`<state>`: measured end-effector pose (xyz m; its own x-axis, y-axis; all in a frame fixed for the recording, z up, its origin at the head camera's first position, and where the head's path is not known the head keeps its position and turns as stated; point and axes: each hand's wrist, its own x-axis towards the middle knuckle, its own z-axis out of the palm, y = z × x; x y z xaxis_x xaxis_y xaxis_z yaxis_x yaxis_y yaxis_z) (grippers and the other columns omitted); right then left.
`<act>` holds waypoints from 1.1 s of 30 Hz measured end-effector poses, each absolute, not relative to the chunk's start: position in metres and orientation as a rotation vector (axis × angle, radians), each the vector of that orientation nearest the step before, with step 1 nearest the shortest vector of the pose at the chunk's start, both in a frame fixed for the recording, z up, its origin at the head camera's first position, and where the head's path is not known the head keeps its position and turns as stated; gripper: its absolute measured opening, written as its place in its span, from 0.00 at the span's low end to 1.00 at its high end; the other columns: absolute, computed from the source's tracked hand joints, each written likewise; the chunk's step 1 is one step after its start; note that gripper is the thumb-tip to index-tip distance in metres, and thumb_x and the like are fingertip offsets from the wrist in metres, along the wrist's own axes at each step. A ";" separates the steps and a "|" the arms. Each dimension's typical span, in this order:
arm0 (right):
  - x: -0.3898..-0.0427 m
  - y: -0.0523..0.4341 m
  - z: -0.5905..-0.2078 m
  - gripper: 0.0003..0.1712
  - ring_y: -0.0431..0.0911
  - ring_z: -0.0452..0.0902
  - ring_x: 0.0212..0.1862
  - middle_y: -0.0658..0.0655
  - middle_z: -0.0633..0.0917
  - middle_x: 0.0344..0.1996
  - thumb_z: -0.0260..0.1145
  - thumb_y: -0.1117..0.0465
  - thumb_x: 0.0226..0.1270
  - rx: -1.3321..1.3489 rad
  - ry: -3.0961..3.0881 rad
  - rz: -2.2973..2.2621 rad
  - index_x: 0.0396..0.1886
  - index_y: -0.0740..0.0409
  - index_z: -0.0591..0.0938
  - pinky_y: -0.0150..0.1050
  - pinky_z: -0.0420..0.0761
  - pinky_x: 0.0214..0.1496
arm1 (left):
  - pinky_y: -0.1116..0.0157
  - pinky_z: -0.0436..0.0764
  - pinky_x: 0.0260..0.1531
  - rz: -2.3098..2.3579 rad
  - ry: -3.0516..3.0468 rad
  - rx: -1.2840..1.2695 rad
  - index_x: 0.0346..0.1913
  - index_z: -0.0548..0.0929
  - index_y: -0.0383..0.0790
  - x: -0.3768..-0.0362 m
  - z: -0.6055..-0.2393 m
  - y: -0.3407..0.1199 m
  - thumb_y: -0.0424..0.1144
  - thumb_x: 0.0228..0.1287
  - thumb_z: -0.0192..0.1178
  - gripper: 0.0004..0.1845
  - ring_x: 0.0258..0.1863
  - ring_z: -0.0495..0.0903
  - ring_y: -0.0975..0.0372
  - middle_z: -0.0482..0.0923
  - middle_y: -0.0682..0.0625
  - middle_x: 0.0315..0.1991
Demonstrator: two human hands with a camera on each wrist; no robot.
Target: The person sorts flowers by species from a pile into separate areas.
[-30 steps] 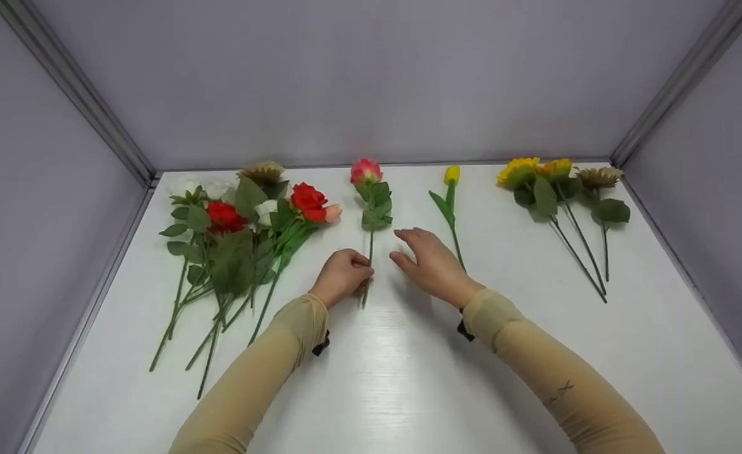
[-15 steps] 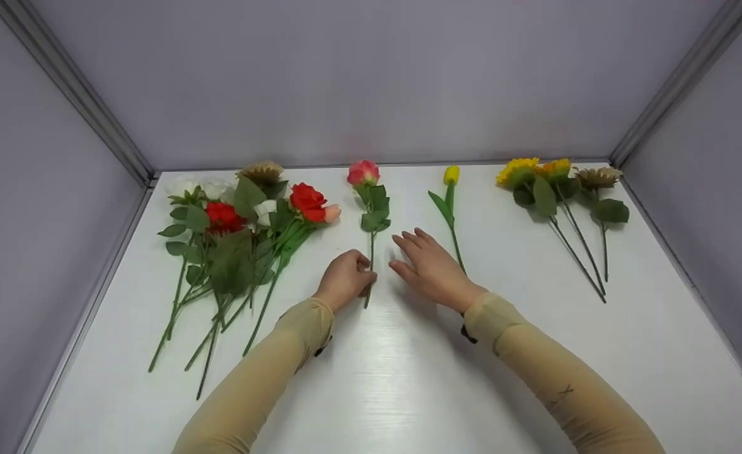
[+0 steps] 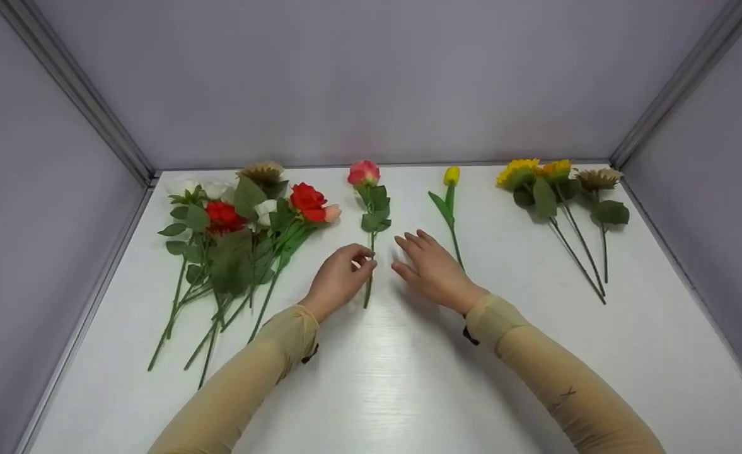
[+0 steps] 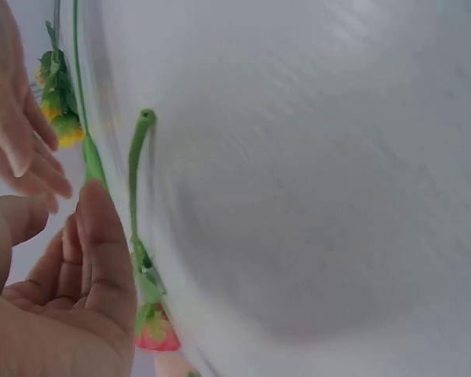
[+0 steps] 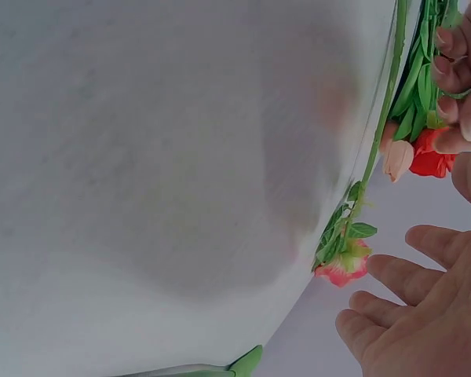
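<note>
Head view: left hand fingers loosely curled beside one pink rose (stem untouched); right hand fingers spread.

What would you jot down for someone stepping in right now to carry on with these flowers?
Left hand: fingers loosely curled beside the pink rose stem; whether they pinch it cannot be told.
Right hand: open, flat, between that stem and the yellow tulip, holding nothing.
Done: pink rose and tulip each lie alone mid-table; three sunflowers lie together at the right.
Left: the mixed pile of red and white roses at the left is still unsorted.
</note>
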<state>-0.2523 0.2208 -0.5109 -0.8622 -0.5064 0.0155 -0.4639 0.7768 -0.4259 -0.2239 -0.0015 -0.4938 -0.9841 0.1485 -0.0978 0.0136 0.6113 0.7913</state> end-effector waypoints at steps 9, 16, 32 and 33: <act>-0.244 0.209 -0.508 0.37 0.58 0.52 0.79 0.63 0.65 0.76 0.54 0.42 0.81 -0.888 2.851 -0.595 0.79 0.58 0.64 0.51 0.54 0.79 | 0.59 0.80 0.47 1.417 3.015 0.105 0.58 0.83 0.44 -0.212 -0.465 -0.084 0.42 0.77 0.58 0.13 0.47 0.77 0.59 0.79 0.52 0.50; -0.226 0.181 -0.504 0.37 0.55 0.52 0.80 0.59 0.65 0.77 0.53 0.41 0.81 -1.049 2.808 -0.520 0.79 0.55 0.64 0.48 0.54 0.79 | 0.53 0.76 0.46 1.253 3.179 -0.284 0.58 0.83 0.38 -0.215 -0.472 -0.188 0.39 0.77 0.54 0.15 0.47 0.78 0.51 0.79 0.44 0.50; -0.166 0.086 -0.482 0.37 0.52 0.51 0.80 0.58 0.66 0.77 0.49 0.39 0.82 -1.725 2.603 -0.278 0.80 0.53 0.64 0.41 0.47 0.80 | 0.43 0.78 0.51 0.965 2.833 -0.596 0.57 0.80 0.27 -0.214 -0.488 -0.258 0.45 0.73 0.53 0.24 0.52 0.79 0.40 0.79 0.30 0.56; -0.165 0.085 -0.482 0.37 0.52 0.51 0.80 0.58 0.66 0.77 0.49 0.39 0.82 -1.741 2.602 -0.268 0.80 0.53 0.64 0.41 0.47 0.80 | 0.43 0.78 0.51 0.953 2.826 -0.603 0.57 0.80 0.27 -0.215 -0.489 -0.259 0.45 0.73 0.54 0.24 0.51 0.79 0.41 0.79 0.31 0.55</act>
